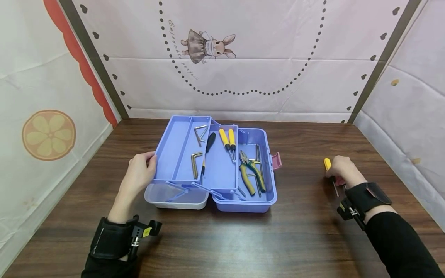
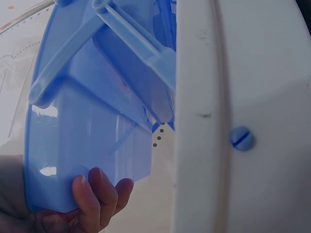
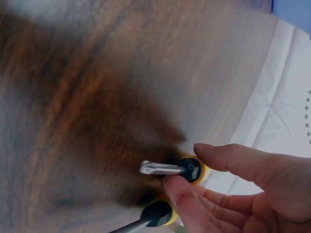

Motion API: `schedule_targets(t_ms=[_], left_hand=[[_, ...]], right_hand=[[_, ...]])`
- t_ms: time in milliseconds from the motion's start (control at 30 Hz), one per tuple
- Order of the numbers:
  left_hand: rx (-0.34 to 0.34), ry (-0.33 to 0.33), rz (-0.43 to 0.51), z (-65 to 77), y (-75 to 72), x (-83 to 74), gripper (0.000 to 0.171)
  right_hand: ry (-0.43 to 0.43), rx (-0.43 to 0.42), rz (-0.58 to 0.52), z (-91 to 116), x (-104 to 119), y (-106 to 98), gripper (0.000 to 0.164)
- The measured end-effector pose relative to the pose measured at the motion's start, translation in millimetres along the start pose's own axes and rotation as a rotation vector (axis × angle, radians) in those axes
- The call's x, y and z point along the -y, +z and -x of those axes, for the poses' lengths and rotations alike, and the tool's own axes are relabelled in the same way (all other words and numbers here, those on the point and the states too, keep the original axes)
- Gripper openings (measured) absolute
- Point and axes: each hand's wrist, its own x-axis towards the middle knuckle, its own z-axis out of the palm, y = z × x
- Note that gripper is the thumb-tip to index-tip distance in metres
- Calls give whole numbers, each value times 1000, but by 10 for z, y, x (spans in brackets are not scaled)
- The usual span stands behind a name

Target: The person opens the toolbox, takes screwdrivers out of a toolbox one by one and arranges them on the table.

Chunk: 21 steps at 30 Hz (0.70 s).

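Note:
At the left edge of an opened blue toolbox point(image 1: 177, 150), my left hand point(image 1: 138, 172) grips the raised upper tray point(image 2: 97, 150). Its fingertips curl against the tray's underside in the left wrist view. Far to the right, my right hand point(image 1: 345, 170) pinches a yellow-and-black screwdriver point(image 3: 193, 169) between thumb and fingers, shaft pointing away from the palm. A second yellow-and-black screwdriver point(image 3: 156, 212) lies close below those fingers; whether they touch it I cannot tell. Inside the toolbox are a black-handled screwdriver point(image 1: 210, 141), two small yellow-handled screwdrivers, pliers point(image 1: 247, 181) and several hex keys point(image 1: 194, 166).
A pink latch point(image 1: 276, 161) sticks out from the toolbox's right side. Under the raised trays, a whitish translucent lid point(image 1: 177, 200) rests on the brown wood-grain table point(image 1: 302, 231). Printed white cloth point(image 1: 264, 46) stands around the table's back and sides.

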Motion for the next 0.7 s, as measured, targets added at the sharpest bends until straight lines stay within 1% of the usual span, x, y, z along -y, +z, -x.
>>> schedule_targets(t_ms=[133,200,333,467,633,700], left_hand=[[1,-3,-3,-4,5,9,35],[1,-3,-3,-5,5,7,35],[-10,8,-10,-9,5,7,35],[-10,11,-6,-3,3,3,35],[-16,13,4,-6,15,33,35],[-36,8,2,-23,40,67,35]], right_hand=[[-22,-22,22,67,21,-42,28],[-35,-46,32,112,43,-72,29],[-79,-82,66,228,141,-154,28],[-153,-118,95,349,310,-227,30],[-261,-167,105,443,572,-246,31],[-306,-185,99,461,683,-238,32]])
